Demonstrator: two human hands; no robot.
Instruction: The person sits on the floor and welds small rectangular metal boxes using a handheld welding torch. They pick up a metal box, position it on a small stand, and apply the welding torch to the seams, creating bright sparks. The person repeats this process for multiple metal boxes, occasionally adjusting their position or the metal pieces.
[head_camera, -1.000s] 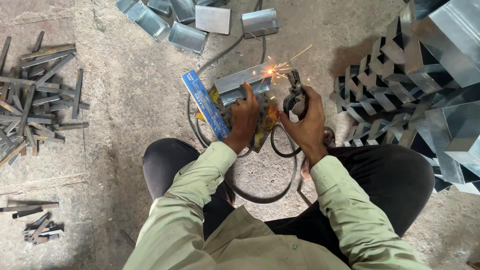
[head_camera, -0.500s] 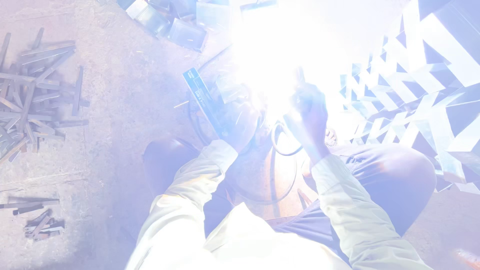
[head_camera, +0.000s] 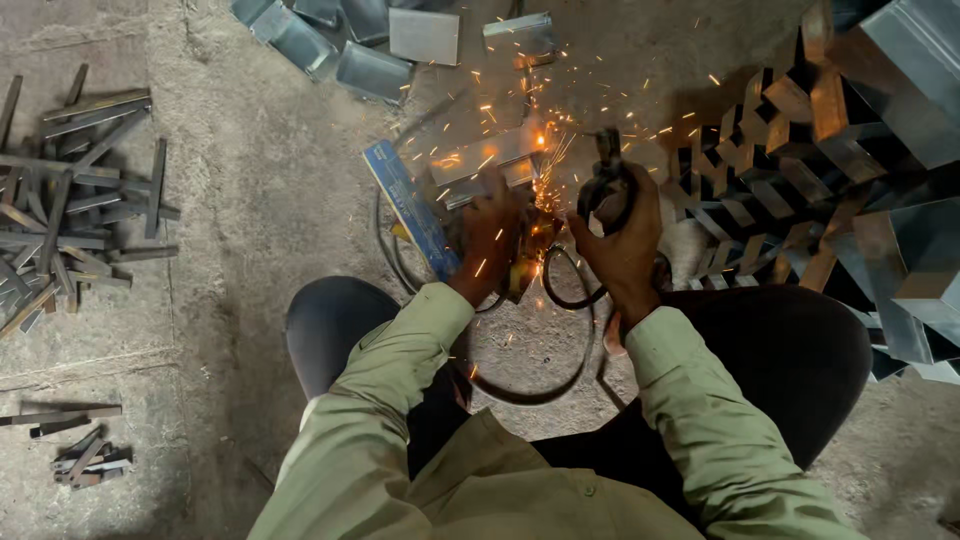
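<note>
Head view: right hand (head_camera: 625, 240) clenched on welding holder (head_camera: 607, 185), sparks just left of it, left hand (head_camera: 492, 235) pressing flat on metal piece (head_camera: 480, 160), nearer.

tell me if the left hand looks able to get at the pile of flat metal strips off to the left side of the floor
Probably not as things stand: the left hand is pressed on the metal workpiece amid sparks, and the strip pile lies far across bare floor. Nothing blocks it, though.
</note>
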